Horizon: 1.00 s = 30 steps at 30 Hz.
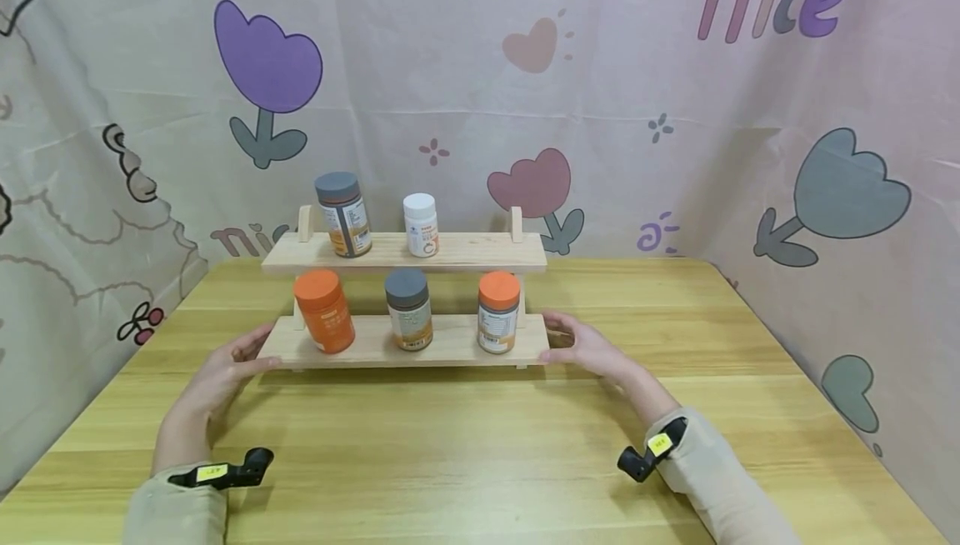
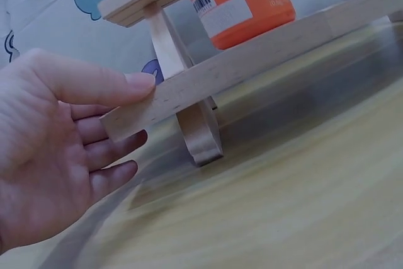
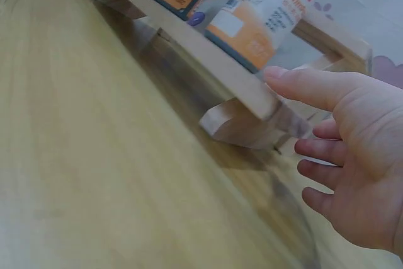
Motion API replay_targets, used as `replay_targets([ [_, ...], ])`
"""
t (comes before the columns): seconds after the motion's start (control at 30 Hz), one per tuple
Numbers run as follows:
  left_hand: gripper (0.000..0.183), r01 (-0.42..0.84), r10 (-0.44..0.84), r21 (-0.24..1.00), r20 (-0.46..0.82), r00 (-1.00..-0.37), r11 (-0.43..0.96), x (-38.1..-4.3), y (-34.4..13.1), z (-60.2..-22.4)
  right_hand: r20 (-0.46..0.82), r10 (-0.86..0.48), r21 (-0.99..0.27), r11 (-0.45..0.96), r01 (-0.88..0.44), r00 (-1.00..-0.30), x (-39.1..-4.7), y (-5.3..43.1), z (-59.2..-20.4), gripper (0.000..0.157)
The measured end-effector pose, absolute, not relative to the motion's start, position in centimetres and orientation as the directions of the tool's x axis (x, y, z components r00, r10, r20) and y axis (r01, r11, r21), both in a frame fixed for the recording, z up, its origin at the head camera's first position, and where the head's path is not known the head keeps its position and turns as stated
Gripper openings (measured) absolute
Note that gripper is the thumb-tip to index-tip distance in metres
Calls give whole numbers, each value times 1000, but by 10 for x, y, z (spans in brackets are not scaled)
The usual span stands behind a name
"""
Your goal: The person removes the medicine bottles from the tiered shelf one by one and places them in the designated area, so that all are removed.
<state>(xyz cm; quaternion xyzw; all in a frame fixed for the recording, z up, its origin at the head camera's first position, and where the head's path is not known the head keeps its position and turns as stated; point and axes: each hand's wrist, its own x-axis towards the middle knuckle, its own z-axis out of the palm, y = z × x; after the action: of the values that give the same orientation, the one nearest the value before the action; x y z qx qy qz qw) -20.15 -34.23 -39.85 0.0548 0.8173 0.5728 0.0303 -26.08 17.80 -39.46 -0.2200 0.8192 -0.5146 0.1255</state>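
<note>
A two-tier wooden shelf (image 1: 455,332) stands on the table, with a hand at each end of its lower board. My left hand (image 1: 217,374) holds the left end, thumb on the board's edge and fingers bent beside and below it in the left wrist view. At the other end, my right hand (image 1: 592,349) grips with its thumb on the front corner and fingers curled around the side. The lower board bears an orange jar (image 1: 325,312), a grey-capped jar (image 1: 410,312) and an orange-capped jar (image 1: 498,312). Above stand a taller grey-capped jar (image 1: 343,216) and a small white bottle (image 1: 422,226).
The wood-grain table (image 1: 465,445) stretches in front of the shelf and to both sides. Behind it hangs a pale cloth (image 1: 420,45) printed with tulips and hearts. A small black camera is strapped to each wrist.
</note>
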Motion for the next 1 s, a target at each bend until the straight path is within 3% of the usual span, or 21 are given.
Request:
replay_targets([
  [0.2,77,21,120,943,-20,-993,333,-203,-341,-398,92,-489,-872,382,-308,-867,-267,186,-380,73],
  [0.57,81,10,113,933,-33,-993,359,-204,-340,-397,147,-372,-885,364,-290,-916,-286,185,-319,65],
  [1.0,83,-15,100,943,-51,-994,332,-203,-339,-396,200,-339,-868,374,-327,-919,-303,133,-255,58],
])
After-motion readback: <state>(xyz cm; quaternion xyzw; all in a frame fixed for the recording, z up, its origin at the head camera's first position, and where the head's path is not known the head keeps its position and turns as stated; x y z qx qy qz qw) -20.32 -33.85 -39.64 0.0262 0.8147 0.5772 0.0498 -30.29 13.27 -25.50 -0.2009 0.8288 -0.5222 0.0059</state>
